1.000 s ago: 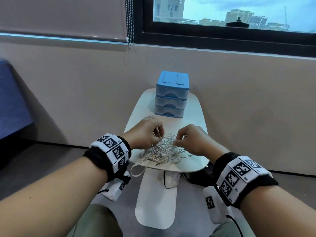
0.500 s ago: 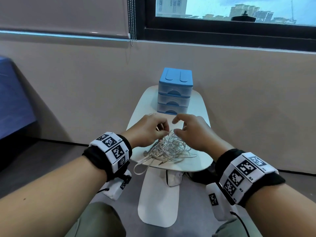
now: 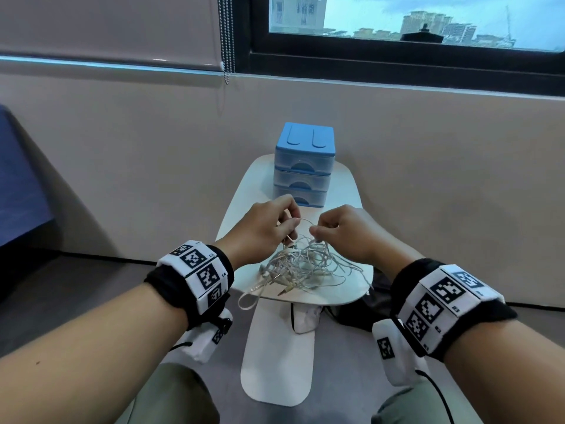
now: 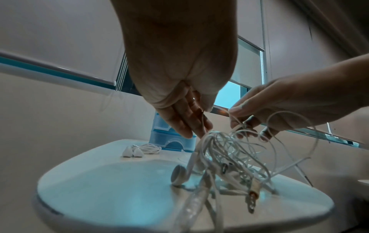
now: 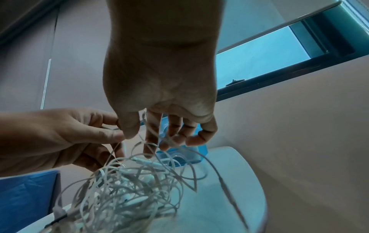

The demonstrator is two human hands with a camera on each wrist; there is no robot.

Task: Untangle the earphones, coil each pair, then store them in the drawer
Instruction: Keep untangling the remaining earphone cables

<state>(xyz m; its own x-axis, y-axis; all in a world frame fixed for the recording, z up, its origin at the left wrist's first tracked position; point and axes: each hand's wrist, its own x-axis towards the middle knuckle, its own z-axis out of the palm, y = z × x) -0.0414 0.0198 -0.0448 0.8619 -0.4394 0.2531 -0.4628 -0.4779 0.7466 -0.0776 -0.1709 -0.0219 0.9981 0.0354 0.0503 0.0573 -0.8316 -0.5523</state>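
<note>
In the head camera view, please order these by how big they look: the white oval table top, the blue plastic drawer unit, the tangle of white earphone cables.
1. White oval table top, clearly the largest.
2. and 3. Blue plastic drawer unit and tangle of white earphone cables: they look alike in size; the tangle is nearer the camera and loosely spread, so I will not rank them.

Surface: small white rounded table (image 3: 348, 191), against the wall.
Far end: blue three-drawer unit (image 3: 304, 166), drawers closed.
Near end: tangle of white earphones (image 3: 305, 267); one loop hangs over the front edge.
Left, beside drawers: coiled pair of white earphones (image 4: 142, 149), lying flat.
</note>
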